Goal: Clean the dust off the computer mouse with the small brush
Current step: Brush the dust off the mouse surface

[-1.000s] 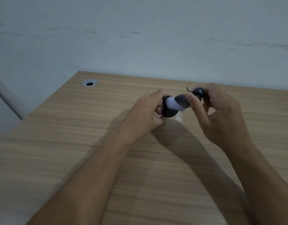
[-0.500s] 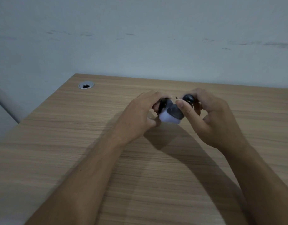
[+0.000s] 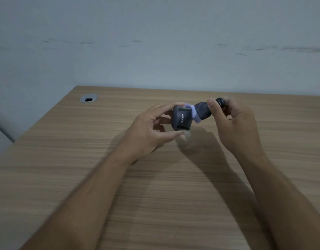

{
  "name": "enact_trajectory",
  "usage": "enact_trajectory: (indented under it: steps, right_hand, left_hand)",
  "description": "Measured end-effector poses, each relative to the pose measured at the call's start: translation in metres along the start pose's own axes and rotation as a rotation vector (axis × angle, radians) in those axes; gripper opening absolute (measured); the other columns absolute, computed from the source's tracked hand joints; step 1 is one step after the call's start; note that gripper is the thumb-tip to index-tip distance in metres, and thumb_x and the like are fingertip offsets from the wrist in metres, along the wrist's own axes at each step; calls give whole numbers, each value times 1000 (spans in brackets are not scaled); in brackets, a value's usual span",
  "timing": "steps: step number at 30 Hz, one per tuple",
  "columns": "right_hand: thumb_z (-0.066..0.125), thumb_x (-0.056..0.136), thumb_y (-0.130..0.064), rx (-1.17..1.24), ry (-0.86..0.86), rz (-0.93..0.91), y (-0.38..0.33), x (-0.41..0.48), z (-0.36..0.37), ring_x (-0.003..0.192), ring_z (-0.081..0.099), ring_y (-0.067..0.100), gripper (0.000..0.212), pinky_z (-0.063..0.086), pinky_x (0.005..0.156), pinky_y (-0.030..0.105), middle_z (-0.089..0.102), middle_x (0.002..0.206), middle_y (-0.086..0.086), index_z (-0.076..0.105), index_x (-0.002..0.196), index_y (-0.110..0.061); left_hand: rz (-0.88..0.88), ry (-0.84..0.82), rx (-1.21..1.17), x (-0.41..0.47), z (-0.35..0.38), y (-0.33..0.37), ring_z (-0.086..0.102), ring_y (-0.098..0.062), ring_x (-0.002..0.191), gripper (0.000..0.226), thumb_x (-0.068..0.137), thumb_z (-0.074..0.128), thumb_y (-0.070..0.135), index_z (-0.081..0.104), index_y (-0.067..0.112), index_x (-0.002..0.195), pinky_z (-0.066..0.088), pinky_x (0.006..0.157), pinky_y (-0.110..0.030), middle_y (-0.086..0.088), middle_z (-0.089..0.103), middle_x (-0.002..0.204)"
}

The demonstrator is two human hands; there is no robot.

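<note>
At frame centre, the left hand [image 3: 152,130] is pinching the dark mouse [image 3: 181,120] between thumb and fingers above the desk [image 3: 65,159]. The right hand [image 3: 235,123] is gripping the small brush [image 3: 202,112], its pale bristles touching the mouse.

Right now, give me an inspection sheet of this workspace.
Surface: wooden desk, bare apart from a round grommet hole.
Job's things: mouse in the air, brush touching it.
Clutter: nothing seen.
Hands: left hand pinches the mouse; right hand grips the brush.
Cables: nothing seen.
Surroundings: pale scuffed wall.
</note>
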State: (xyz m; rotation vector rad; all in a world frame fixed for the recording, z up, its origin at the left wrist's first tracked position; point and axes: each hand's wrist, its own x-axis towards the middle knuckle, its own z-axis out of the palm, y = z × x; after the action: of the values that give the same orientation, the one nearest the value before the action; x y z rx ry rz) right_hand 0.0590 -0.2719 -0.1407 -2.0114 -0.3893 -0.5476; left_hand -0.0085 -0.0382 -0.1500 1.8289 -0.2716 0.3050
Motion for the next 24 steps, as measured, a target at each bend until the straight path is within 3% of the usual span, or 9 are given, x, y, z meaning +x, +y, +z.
enact_trajectory:
  steps: [2,4,7,13,19,21,24]
  right_hand:
    - [64,109,-48,-22,17,-1,2,0,0,79,65,27,31,52,76,44,72,83,9,73,100,-19]
    - [63,109,-49,-7,43,-12,-2,0,-1,76,62,26,33,49,72,41,70,81,12,73,99,-18]
    - [63,110,-49,58,68,-58,-17,-4,-2,68,58,23,34,45,63,37,69,79,13,73,100,-18]
    - [67,109,-39,44,-53,-240,-36,-21,7,72,57,17,24,44,65,24,64,84,-13,74,107,-16]
    - [65,110,-42,-41,63,-126,-11,-9,4,67,50,1,22,34,64,17,52,71,-20,69,100,-22]
    - [64,110,-44,-22,84,-87,-5,-8,5,65,51,4,27,38,63,24,55,71,-16,70,101,-19]
    - [63,111,-45,54,43,-87,-12,-12,9,68,57,19,28,46,64,36,67,78,-1,71,101,-19]
  left_hand:
    - [-42,16,-92,0,-1,-1,80,-21,113,70,91,92,1,71,29,152,63,97,-50,0,76,142]
    - [-59,22,-122,1,-4,-3,79,-38,124,70,94,86,-8,69,26,153,59,112,-61,-10,75,146]
    - [-78,18,-116,3,-5,-8,75,-46,129,71,95,83,-12,68,23,155,54,119,-62,-13,75,147]
    - [-95,25,-87,4,-5,-10,84,-29,123,63,90,90,-4,75,23,145,60,117,-58,-7,85,133]
    - [-136,65,-210,7,-5,-13,75,-52,128,57,90,89,-7,76,15,141,55,120,-64,-23,83,130]
    - [-156,80,-229,7,-3,-11,77,-52,124,54,91,88,-9,75,11,139,57,117,-59,-27,83,129]
    - [-200,87,-237,8,0,-13,81,-36,114,53,92,87,-8,73,6,141,61,111,-50,-27,83,128]
